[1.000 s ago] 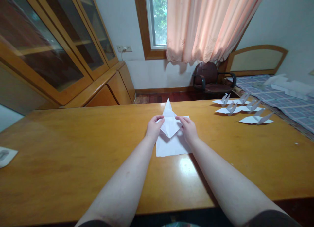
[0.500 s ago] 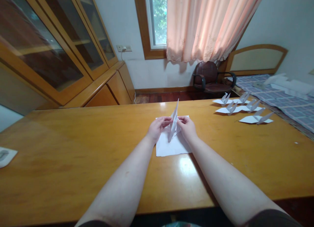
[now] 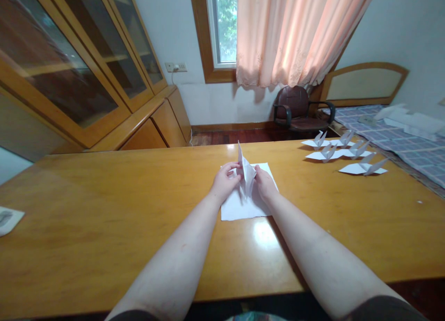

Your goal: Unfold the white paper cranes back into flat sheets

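A folded white paper crane (image 3: 247, 173) stands upright between my hands, one long point aimed up and away from me. My left hand (image 3: 225, 181) pinches its left side with thumb and fingers. On the other side, my right hand (image 3: 265, 183) grips the right part, its fingertips partly hidden behind the paper. Beneath both hands lies a flat white paper sheet (image 3: 239, 211) on the wooden table (image 3: 121, 228).
Several finished paper cranes (image 3: 363, 168) rest at the table's far right. A white object (image 3: 10, 220) is cut off at the left edge. Beyond the table are a brown armchair (image 3: 295, 108), a bed (image 3: 368, 119) and a glass-door cabinet (image 3: 114, 66).
The folded paper has turned between my hands: its upper point has swung from leaning right to leaning left. My hands have shifted only slightly around it.
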Demonstrator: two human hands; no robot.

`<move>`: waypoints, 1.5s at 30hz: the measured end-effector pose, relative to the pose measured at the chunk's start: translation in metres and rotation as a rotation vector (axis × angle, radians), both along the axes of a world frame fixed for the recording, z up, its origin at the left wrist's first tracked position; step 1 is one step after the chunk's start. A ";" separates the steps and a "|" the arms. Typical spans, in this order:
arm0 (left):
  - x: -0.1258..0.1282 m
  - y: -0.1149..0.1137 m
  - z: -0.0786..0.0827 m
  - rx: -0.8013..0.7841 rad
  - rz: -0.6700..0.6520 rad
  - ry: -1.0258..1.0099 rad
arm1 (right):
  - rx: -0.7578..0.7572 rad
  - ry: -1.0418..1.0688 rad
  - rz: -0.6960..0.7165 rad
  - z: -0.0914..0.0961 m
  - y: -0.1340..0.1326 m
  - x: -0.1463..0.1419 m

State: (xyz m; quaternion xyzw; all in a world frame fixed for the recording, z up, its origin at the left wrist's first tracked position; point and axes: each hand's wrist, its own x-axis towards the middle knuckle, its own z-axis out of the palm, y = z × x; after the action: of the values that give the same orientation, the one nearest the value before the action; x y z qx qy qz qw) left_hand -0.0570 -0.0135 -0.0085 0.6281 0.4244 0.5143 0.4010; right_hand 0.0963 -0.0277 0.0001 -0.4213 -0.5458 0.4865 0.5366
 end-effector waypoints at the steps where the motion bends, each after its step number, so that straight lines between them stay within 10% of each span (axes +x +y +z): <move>1: -0.001 -0.001 0.002 0.031 0.031 0.037 | -0.003 0.043 0.052 0.000 -0.001 -0.001; 9: -0.001 -0.008 0.011 0.160 0.095 0.194 | -0.028 -0.003 0.080 -0.004 -0.005 -0.008; 26: -0.001 0.006 -0.003 -0.102 0.148 -0.144 | -0.053 -0.147 -0.082 -0.001 -0.005 -0.005; 45: -0.008 -0.009 0.014 0.198 0.373 0.409 | 0.018 -0.228 -0.071 0.004 -0.010 -0.008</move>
State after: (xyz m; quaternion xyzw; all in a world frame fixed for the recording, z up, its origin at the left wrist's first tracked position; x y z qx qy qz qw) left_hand -0.0647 -0.0221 0.0053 0.6661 0.5523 0.4805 0.1426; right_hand 0.0884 -0.0377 0.0043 -0.4882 -0.5925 0.4111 0.4916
